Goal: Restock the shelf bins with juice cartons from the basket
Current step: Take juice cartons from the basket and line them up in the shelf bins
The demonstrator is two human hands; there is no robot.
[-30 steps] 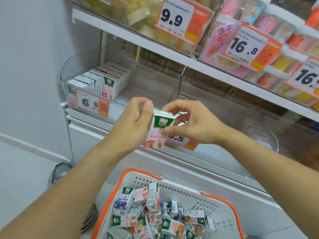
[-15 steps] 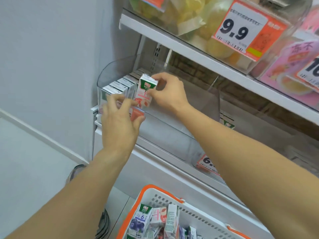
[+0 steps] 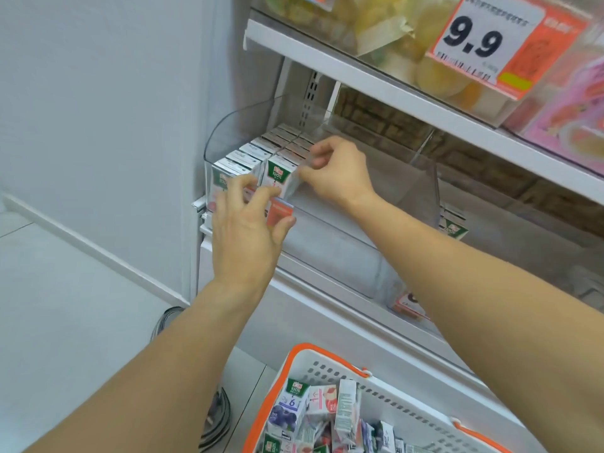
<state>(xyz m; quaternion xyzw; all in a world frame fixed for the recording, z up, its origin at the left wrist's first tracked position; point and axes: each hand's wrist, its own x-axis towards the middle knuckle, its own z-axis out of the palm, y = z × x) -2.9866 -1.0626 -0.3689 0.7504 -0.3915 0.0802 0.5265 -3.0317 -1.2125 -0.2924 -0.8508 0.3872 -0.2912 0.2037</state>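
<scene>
Two rows of cartons [image 3: 261,152] fill one bin [image 3: 235,119] — right hand [image 3: 340,174] steadying the front carton [image 3: 279,178].

Price tag "9.9" [image 3: 483,44] on upper shelf; yellow packaged goods [image 3: 425,63] behind; coiled cable [image 3: 215,420] on floor.

I have just one view, from the camera on the person's head. It looks forward and down, tipped a little to one side, so the white metal shelf [image 3: 408,103] runs slanted across the top. It sits close: both bare arms reach out from the bottom edge toward the clear plastic shelf bin [image 3: 242,125] in the middle. The white plastic basket with the orange rim [image 3: 327,349] is cut off at the bottom edge.
</scene>
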